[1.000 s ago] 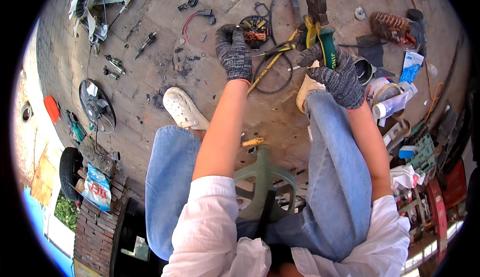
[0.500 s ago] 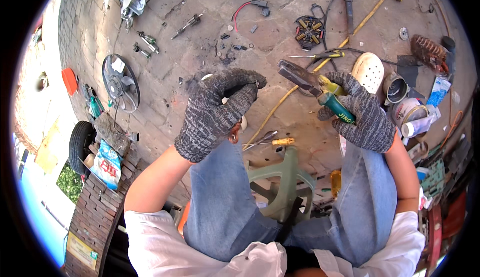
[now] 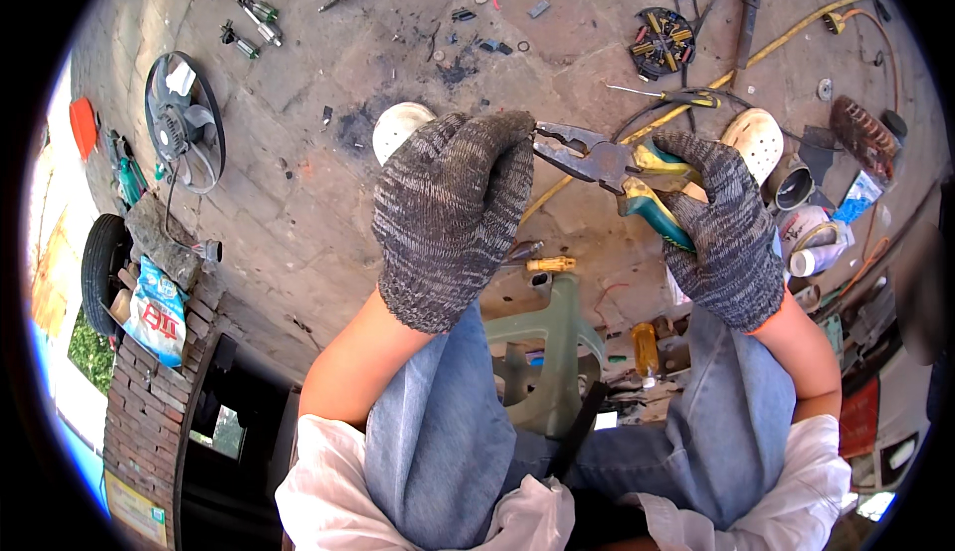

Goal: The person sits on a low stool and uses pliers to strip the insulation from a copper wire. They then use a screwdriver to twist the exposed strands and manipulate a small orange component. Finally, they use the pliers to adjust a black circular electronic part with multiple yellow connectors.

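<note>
My right hand (image 3: 728, 238), in a grey knitted glove, grips a pair of pliers (image 3: 605, 161) by its green and yellow handles. The handles are spread and the jaws stand apart, pointing left. Their tips reach the fingertips of my left hand (image 3: 450, 208), or come very close to them. That hand wears a matching glove, its fingers closed in a pinch with the back of the hand facing up. Whatever it may hold is hidden by the glove and fingers. Both hands are held above the paved floor, in front of my knees.
A green plastic stool (image 3: 545, 352) stands between my legs. A yellow-handled screwdriver (image 3: 686, 98) and a round part with brushes (image 3: 664, 42) lie ahead on the right, beside a yellow hose (image 3: 786, 42). A fan (image 3: 184, 123) and a tyre (image 3: 102, 273) are on the left.
The pliers have turned flatter, their jaws have opened, and they have come toward my left hand. My left hand has turned its back upward, still pinched. The whole view has shifted somewhat.
</note>
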Demonstrator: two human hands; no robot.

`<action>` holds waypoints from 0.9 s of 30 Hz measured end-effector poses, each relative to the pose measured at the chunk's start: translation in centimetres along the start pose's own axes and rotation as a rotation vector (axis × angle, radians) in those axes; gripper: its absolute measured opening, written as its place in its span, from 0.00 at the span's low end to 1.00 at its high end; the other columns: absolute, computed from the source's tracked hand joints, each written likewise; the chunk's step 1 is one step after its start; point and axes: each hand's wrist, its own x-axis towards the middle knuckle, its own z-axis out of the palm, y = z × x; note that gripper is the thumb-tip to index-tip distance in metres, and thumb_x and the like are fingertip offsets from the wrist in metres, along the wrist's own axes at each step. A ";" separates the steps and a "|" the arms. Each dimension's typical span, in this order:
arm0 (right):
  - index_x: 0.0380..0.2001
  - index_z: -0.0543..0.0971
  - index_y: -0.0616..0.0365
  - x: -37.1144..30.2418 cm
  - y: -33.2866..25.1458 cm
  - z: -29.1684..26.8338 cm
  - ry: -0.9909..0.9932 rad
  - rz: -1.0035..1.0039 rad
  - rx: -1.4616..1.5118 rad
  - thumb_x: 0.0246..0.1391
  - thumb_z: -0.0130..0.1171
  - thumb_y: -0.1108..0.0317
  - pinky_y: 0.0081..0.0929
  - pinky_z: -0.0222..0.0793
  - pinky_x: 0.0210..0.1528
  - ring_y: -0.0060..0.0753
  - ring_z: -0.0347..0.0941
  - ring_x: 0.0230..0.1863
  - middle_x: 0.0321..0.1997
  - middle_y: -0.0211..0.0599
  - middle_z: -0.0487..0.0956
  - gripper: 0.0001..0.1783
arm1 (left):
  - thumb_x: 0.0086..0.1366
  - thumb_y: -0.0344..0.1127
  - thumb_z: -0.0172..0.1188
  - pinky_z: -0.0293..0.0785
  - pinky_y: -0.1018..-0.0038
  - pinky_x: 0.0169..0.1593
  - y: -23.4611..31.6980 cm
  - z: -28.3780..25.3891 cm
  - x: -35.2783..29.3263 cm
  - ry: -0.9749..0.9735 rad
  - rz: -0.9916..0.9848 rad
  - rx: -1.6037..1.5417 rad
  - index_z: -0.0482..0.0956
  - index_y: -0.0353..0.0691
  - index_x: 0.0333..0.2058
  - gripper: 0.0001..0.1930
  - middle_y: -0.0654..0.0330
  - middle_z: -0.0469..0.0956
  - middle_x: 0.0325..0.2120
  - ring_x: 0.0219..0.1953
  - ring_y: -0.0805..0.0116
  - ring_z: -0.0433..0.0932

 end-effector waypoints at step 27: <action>0.42 0.78 0.56 -2.5 2.4 2.6 -0.410 0.026 0.356 0.39 0.58 0.69 0.35 0.70 0.44 0.48 0.73 0.42 0.44 0.48 0.73 0.21 | 0.54 0.26 0.59 0.73 0.67 0.41 0.1 -2.9 -1.3 -0.421 -0.129 -0.159 0.79 0.37 0.35 0.08 0.54 0.79 0.28 0.34 0.58 0.79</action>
